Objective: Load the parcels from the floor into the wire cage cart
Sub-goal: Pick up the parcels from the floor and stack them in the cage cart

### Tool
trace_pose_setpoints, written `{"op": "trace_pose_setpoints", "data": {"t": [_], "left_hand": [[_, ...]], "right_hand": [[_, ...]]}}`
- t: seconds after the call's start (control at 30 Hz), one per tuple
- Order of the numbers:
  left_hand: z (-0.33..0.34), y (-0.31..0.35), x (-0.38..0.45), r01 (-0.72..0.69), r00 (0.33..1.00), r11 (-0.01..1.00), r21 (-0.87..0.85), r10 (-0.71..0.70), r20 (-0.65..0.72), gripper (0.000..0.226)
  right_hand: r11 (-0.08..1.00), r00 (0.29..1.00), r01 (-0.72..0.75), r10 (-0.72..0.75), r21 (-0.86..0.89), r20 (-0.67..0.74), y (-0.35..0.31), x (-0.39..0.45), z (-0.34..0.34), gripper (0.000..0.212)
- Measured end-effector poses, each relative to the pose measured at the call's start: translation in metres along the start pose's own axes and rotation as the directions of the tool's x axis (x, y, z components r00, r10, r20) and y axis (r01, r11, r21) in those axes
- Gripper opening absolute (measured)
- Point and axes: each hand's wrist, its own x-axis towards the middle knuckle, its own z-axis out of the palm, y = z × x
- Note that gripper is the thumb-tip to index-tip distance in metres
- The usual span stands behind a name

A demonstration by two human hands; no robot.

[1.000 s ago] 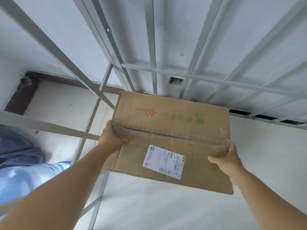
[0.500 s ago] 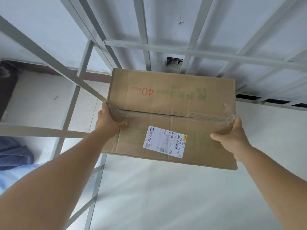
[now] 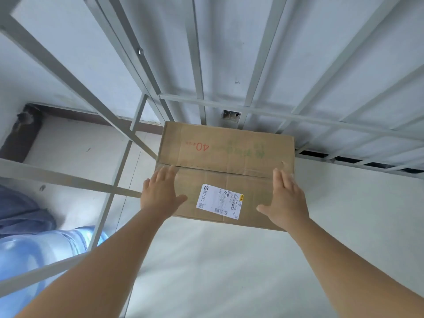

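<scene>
Bare storeroom: cage cart (image 3: pixel 202 53), labelled parcel (image 3: pixel 227 161) (water jug (image 3: pixel 34 255) nearby)

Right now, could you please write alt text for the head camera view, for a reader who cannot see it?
A cardboard box with a white shipping label sits on the white floor of a wire cage cart, in its far corner. The left hand and right hand rest flat and open on its top.

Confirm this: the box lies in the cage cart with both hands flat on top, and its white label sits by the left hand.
Not quite. In the head view the label on the box sits nearer the right hand than the left hand. The rest holds.
</scene>
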Motion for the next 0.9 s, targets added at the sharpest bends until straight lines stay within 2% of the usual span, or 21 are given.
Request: {"op": "trace_pose_setpoints", "data": {"t": [0.2, 0.4, 0.5, 0.67, 0.9], "left_hand": [[-0.066, 0.01, -0.079, -0.124, 0.989, 0.992, -0.036, 0.121, -0.083, 0.079], [-0.136, 0.01, -0.161, -0.156, 0.971, 0.988, -0.003, 0.152, -0.186, 0.077], [-0.163, 0.005, -0.204, -0.15, 0.96, 0.989, 0.009, 0.148, -0.237, 0.083], [-0.196, -0.009, -0.281, -0.095, 0.938, 0.995, -0.032, 0.079, -0.338, 0.085], [-0.22, -0.031, -0.402, 0.079, 0.871, 0.991, -0.105, -0.12, -0.476, 0.085]], "right_hand": [[0.989, 0.99, 0.132, -0.134, -0.061, -0.034, -0.037, -0.073, -0.058, 0.111], [0.963, 0.964, 0.234, -0.247, -0.135, -0.095, -0.064, -0.16, -0.113, 0.106], [0.949, 0.944, 0.27, -0.294, -0.16, -0.149, -0.073, -0.202, -0.134, 0.104], [0.902, 0.884, 0.369, -0.415, -0.222, -0.215, -0.095, -0.265, -0.154, 0.102], [0.766, 0.755, 0.582, -0.634, -0.273, -0.168, -0.134, -0.348, -0.167, 0.1]]}}
